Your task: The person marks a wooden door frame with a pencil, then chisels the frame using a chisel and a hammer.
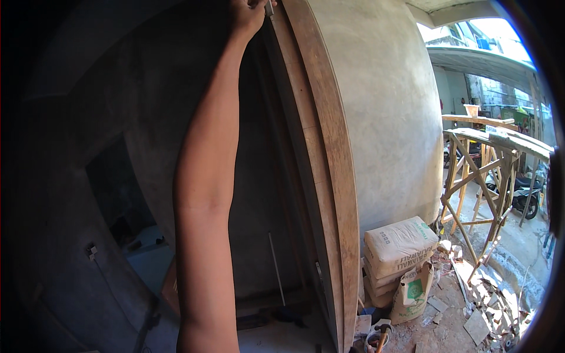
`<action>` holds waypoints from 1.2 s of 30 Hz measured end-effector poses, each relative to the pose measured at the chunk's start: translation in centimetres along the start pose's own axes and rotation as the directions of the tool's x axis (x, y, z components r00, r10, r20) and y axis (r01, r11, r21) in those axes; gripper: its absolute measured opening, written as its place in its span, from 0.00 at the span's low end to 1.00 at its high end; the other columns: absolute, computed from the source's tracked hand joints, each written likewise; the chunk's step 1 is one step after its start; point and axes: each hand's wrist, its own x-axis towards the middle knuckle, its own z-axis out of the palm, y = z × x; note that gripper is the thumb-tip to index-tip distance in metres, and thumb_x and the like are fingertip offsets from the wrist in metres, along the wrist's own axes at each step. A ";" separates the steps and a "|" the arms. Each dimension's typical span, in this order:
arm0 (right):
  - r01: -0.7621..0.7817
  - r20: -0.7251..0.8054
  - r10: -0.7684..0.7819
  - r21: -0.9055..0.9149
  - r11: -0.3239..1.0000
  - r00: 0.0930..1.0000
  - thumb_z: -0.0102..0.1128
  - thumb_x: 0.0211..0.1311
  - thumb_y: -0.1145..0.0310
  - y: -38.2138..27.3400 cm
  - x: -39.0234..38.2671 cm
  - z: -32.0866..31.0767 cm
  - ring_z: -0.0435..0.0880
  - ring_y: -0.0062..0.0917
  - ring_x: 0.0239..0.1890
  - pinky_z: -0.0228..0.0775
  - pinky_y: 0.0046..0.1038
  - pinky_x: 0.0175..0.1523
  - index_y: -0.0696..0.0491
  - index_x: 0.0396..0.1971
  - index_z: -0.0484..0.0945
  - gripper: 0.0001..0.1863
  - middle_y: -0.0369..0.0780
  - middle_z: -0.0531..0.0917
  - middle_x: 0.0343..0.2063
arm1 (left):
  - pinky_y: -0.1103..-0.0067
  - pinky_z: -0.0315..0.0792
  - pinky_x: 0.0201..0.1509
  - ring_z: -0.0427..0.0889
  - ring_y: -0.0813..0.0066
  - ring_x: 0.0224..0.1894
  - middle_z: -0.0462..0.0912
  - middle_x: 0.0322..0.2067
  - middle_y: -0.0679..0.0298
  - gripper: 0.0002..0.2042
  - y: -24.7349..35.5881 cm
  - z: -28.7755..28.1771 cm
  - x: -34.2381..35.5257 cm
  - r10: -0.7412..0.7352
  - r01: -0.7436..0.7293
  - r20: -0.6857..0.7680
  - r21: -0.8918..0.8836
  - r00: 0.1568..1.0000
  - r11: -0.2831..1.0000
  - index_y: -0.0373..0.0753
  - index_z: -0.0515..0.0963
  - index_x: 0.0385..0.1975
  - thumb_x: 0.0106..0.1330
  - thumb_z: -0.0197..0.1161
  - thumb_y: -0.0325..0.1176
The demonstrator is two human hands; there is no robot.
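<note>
My left hand (252, 13) is raised at the top edge, beside the upper part of a wooden door frame (331, 176). Its partly cropped fingers are closed on a small metal piece (269, 8) at the frame's edge. My bare forearm runs up through the middle of the view, across a dim opening with grey walls. My right hand is out of view.
Cement-coloured sacks (394, 247) are stacked against the plastered wall (394, 117), beside a bucket with a hammer (382, 334). Broken rubble (479, 323) lies at right, below wooden trestles (474, 220). A parked scooter (521, 194) stands behind them. A pale rod (275, 267) leans inside the opening.
</note>
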 end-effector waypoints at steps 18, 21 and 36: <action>-0.033 -0.048 0.030 -0.064 0.997 0.998 0.63 0.68 0.57 -0.4 1.7 0.3 0.68 0.16 0.19 0.57 0.25 0.23 0.53 0.26 0.74 0.16 0.31 0.73 0.17 | 0.77 0.78 0.32 0.81 0.79 0.27 0.82 0.25 0.65 0.09 -3.2 0.2 2.3 0.245 -0.261 0.167 0.081 0.955 0.962 0.32 0.79 0.34 0.74 0.60 0.32; -0.029 -0.059 0.025 -0.068 0.997 0.998 0.63 0.67 0.57 -0.5 2.0 0.3 0.68 0.16 0.18 0.57 0.25 0.22 0.53 0.24 0.74 0.17 0.31 0.72 0.16 | 0.77 0.79 0.33 0.82 0.78 0.27 0.82 0.27 0.64 0.08 -2.8 -0.3 2.2 0.211 -0.235 0.162 0.144 0.964 0.961 0.33 0.78 0.36 0.74 0.58 0.31; 0.185 -0.402 -0.186 -0.040 0.982 0.897 0.64 0.66 0.56 -1.7 -0.7 -2.1 0.66 0.14 0.13 0.53 0.25 0.18 0.53 0.13 0.71 0.24 0.30 0.70 0.11 | 0.71 0.83 0.37 0.85 0.74 0.32 0.80 0.32 0.65 0.12 2.7 3.0 -4.1 -0.192 0.205 0.195 -0.052 0.962 0.977 0.40 0.73 0.43 0.78 0.52 0.43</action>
